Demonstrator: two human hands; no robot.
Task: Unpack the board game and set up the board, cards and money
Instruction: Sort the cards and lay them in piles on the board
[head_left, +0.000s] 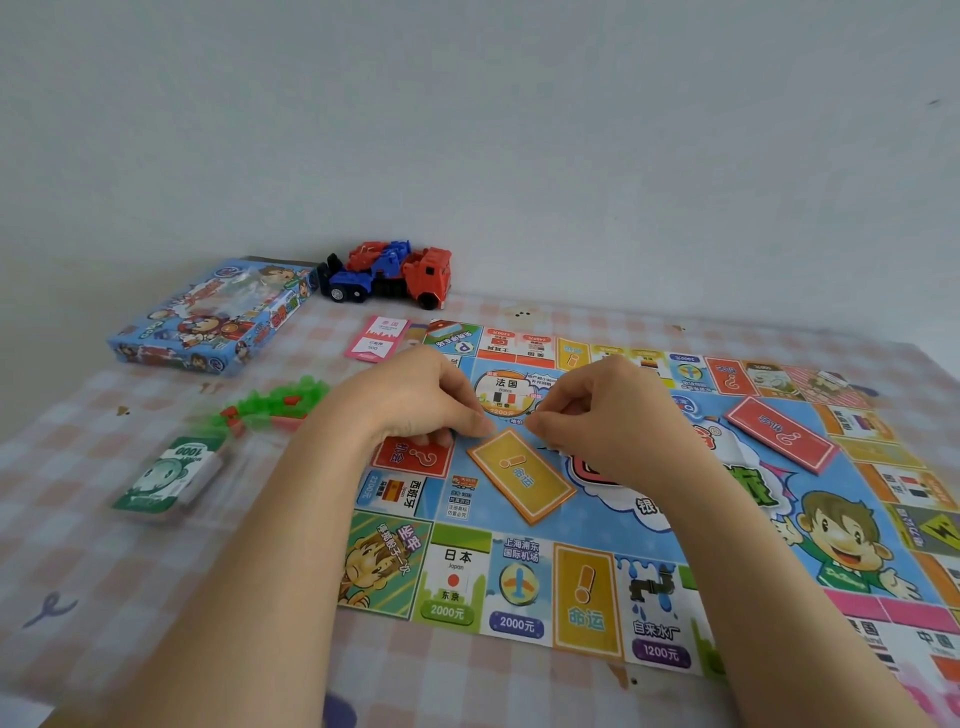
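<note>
The board (519, 519) lay flat along the near-right part of the surface. Near its left edge sat the yellow cards (522, 475), marked "命运". The left hand (431, 400) and right hand (602, 410) had their curled fingers (480, 423) pinching at the stack's far corner. Squaring the stack would go best with light nudges, keeping the board from creasing. The red cards (782, 434), marked "机会", lay toward the board's right edge. The money (166, 478), marked "1000", sat off the board by the surface's left edge. Board squares read "日本 Japan 2000元" and "自来水厂 1200元".
</note>
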